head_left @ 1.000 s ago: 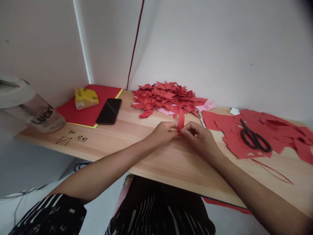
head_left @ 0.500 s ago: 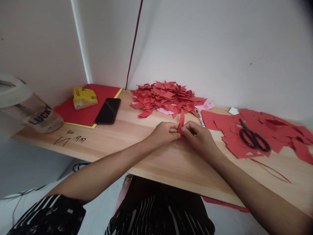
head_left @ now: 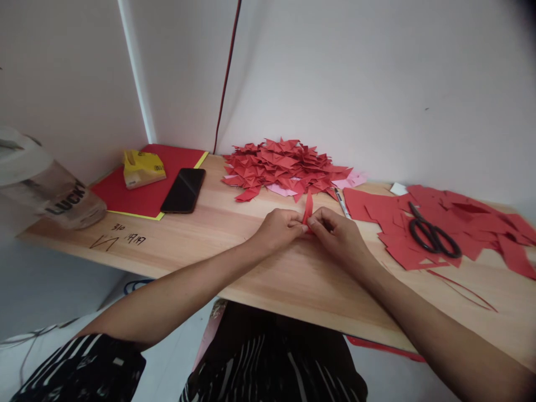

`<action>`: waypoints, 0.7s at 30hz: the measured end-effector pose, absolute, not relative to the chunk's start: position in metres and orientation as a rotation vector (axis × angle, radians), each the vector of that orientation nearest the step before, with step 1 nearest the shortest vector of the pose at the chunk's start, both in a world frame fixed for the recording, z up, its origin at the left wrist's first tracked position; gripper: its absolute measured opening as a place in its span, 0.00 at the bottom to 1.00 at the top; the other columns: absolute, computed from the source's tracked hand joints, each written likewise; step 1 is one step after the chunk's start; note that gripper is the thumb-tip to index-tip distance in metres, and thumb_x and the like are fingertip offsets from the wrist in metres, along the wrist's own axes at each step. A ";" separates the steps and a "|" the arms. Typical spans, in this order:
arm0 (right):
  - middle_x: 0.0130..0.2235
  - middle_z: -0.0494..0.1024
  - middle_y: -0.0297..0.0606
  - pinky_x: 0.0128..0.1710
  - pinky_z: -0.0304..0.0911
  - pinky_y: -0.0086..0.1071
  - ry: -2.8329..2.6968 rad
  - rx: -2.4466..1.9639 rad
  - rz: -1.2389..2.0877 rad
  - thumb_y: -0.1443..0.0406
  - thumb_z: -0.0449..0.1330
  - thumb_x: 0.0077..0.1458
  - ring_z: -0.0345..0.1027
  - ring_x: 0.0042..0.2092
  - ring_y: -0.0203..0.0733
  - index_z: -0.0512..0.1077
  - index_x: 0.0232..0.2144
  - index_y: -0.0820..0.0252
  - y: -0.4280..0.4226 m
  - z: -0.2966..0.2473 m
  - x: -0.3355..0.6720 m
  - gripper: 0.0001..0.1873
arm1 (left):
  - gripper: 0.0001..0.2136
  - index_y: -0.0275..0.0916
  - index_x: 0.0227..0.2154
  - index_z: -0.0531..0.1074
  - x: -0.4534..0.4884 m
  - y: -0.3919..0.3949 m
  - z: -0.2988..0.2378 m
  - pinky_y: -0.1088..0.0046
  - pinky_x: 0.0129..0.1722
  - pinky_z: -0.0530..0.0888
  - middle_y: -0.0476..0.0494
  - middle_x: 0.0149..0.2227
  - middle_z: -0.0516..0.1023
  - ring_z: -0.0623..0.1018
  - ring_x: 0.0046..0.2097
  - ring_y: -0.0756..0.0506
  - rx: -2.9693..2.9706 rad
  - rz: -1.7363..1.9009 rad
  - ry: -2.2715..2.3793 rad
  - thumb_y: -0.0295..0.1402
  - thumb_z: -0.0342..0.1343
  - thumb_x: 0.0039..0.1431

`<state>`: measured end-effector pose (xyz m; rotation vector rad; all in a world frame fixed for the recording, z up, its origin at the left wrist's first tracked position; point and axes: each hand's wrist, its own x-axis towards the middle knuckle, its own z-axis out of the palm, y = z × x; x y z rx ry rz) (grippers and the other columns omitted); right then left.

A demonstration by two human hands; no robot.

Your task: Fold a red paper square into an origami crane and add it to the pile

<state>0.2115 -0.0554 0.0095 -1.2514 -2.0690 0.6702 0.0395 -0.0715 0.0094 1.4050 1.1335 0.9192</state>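
Both of my hands meet over the middle of the wooden table (head_left: 259, 279). My left hand (head_left: 280, 227) and my right hand (head_left: 337, 233) pinch the lower end of a narrow folded red paper strip (head_left: 308, 206), which stands up between the fingertips. Just beyond the strip lies a heap of folded red paper triangles (head_left: 285, 166), with some pink paper (head_left: 354, 180) under its right side.
Black scissors (head_left: 431, 235) lie on a spread of cut red paper pieces (head_left: 473, 229) at the right. A pen (head_left: 342, 202) lies by that paper. At the left are a black phone (head_left: 183, 190), a yellow packet (head_left: 141, 167) on red card (head_left: 138, 192), and a clear jar (head_left: 46, 187).
The paper strip has been folded narrower between my fingers. Both hands stay in place, pinching its lower end.
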 end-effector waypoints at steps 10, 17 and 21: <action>0.25 0.69 0.30 0.29 0.54 0.30 -2.069 -1.275 0.689 0.60 0.53 0.60 0.60 0.28 0.35 0.65 0.26 0.57 -0.057 0.011 0.210 0.11 | 0.03 0.32 0.25 0.72 0.043 -0.072 0.009 0.78 0.33 0.70 0.50 0.22 0.75 0.78 0.29 0.50 1.213 0.933 1.023 0.23 0.55 0.52; 0.25 0.69 0.31 0.28 0.55 0.31 -1.992 -1.300 0.735 0.58 0.56 0.58 0.60 0.27 0.36 0.64 0.27 0.57 -0.054 0.008 0.208 0.11 | 0.05 0.33 0.26 0.72 0.044 -0.073 0.015 0.80 0.30 0.68 0.51 0.21 0.75 0.79 0.29 0.51 1.163 0.922 1.098 0.20 0.54 0.53; 0.28 0.72 0.33 0.26 0.58 0.31 -1.769 -1.228 0.974 0.54 0.61 0.53 0.64 0.28 0.36 0.65 0.33 0.57 -0.047 0.008 0.208 0.14 | 0.03 0.33 0.28 0.73 0.042 -0.073 0.016 0.79 0.30 0.69 0.47 0.25 0.78 0.80 0.31 0.49 1.233 0.985 1.123 0.22 0.55 0.52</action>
